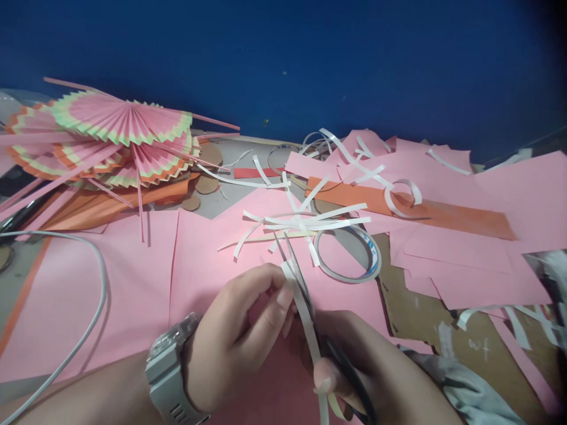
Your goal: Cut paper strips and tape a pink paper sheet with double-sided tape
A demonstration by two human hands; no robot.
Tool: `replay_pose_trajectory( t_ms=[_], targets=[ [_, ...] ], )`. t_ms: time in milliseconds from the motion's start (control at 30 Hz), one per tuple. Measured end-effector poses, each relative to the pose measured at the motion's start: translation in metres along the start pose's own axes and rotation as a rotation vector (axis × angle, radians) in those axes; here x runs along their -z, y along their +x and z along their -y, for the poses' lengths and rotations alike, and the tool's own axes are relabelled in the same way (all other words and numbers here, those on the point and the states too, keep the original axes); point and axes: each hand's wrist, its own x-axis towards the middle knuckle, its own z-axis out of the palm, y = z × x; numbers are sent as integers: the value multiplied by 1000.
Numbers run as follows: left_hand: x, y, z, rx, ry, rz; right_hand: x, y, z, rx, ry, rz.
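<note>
Your scissors (303, 284) have smooth metal blades and black, plastic-looking handles (348, 372); your white strip (305, 319) looks like matt paper. The pink sheets (128, 265) are smooth, matt paper, the fans (126, 121) pleated paper, the board (410, 304) dull cardboard, your watch strap (166, 381) matt plastic-looking.

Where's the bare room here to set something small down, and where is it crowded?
One free patch: the left pink sheet, between the white cable and gray wristwatch. Another: the far-right pink sheet, beyond the orange strip. Around the scissors' tips it's crowded with loose white strips and the tape roll; paper fans crowd the upper left.
</note>
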Motion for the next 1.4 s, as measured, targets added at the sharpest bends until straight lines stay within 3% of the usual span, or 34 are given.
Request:
replay_pose_trajectory(
  t_ms=[633, 800, 933, 1167, 1400],
  targets=[
    [2, 1, 3, 26, 8, 17, -2, 1, -1, -32, -30, -34],
    [3, 1, 3, 29, 5, 18, -2, 2, -3, 76, -60, -98],
    [2, 1, 3, 31, -10, 16, -2, 4, -7, 84, -72, -153],
    [1, 3, 2, 29, -44, 26, -4, 3, -3, -77, 83, -35],
    [3, 2, 2, 28, -57, 53, -4, 3, 2, -105, 238, 21]
  ],
)
